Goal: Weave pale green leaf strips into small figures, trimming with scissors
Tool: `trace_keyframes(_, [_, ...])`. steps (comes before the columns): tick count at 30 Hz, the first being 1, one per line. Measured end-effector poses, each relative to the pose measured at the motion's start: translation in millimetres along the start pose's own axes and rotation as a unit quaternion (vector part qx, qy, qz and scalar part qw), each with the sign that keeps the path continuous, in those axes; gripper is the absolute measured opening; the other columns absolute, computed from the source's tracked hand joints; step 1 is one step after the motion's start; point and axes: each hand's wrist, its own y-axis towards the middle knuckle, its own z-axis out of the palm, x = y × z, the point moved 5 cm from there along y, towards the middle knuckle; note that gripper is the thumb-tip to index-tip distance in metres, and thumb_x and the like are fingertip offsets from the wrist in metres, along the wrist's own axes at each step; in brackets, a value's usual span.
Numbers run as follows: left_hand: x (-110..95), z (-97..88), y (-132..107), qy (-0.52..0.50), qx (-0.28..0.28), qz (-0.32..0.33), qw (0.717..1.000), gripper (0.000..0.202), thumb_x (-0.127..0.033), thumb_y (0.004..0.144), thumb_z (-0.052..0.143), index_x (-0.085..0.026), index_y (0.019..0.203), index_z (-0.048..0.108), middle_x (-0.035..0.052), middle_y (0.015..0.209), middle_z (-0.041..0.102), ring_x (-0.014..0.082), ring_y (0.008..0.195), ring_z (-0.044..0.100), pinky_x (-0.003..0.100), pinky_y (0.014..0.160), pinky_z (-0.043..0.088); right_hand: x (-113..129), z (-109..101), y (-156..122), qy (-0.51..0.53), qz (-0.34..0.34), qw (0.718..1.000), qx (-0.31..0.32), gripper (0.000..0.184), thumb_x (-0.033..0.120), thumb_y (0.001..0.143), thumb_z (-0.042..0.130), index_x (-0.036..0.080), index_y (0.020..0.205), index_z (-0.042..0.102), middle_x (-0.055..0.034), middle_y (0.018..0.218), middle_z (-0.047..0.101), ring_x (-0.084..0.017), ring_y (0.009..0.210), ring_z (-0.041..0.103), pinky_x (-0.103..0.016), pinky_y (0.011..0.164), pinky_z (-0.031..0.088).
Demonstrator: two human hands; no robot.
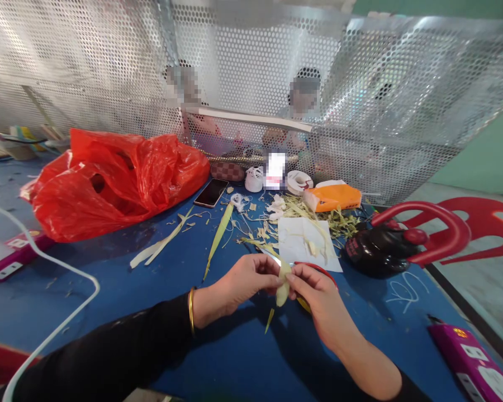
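Between both hands is a pale yellow-green strip of what looks like corn husk (283, 291), held above the blue table. My left hand (243, 281) pinches its left side between thumb and fingers. From the right, my right hand (321, 296) grips the same piece with thumb and forefinger. Partly hidden beneath my hands lie scissors with a red and yellow handle (304, 304). A small green scrap (269, 321) rests just below. Ahead, a long husk leaf (220, 237) and a split pale one (161, 244) lie on the table. A white paper sheet (288, 258) bears small husk bits.
A red plastic bag (121, 184) sits left, beside a phone (212, 192). Further back are a tape roll (299, 182), an orange packet (334, 197) and shredded husks (297, 206). A dark kettle (373, 251) and purple power strip (469, 357) stand right. A perforated metal screen (251, 61) closes the back.
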Motion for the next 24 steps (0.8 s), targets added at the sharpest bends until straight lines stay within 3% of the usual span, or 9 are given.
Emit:
trace_keyframes(6, [-0.5,-0.9,-1.5,-0.026,-0.010,-0.023,0.999,0.021,-0.030,0.069,0.072,-0.012,0.078,0.064,0.0047,0.068,0.068,0.0140,0.062,0.064,0.026,0.064,0.047,2.8,2.2,0.2,0.005,0.001,1.000,-0.007,0.017,0.031,0.079,0.066,0.016,0.071,0.062,0.0014,0.063,0.058,-0.011,0.061,0.046,-0.024,0.060,0.037])
trace_keyframes(17, [2.9,1.4,0.3,-0.024,-0.050,-0.005,0.998,0.028,-0.033,0.065,0.079,-0.013,0.067,0.060,-0.0012,0.056,0.062,0.0099,0.052,0.058,0.023,0.057,0.045,4.3,3.0,-1.3,-0.044,-0.007,0.999,-0.017,0.020,0.032,0.077,0.066,0.018,0.068,0.057,0.0019,0.063,0.055,-0.013,0.063,0.046,-0.026,0.061,0.038])
trace_keyframes(24, [6.1,5.0,0.2,-0.039,-0.009,-0.010,0.999,0.033,-0.042,0.067,0.076,-0.013,0.072,0.061,0.0044,0.064,0.068,0.0141,0.059,0.063,0.025,0.062,0.047,4.0,3.5,-0.4,-0.015,0.008,1.000,0.000,0.019,0.033,0.077,0.067,0.017,0.070,0.060,0.0005,0.064,0.058,-0.014,0.064,0.049,-0.027,0.063,0.040])
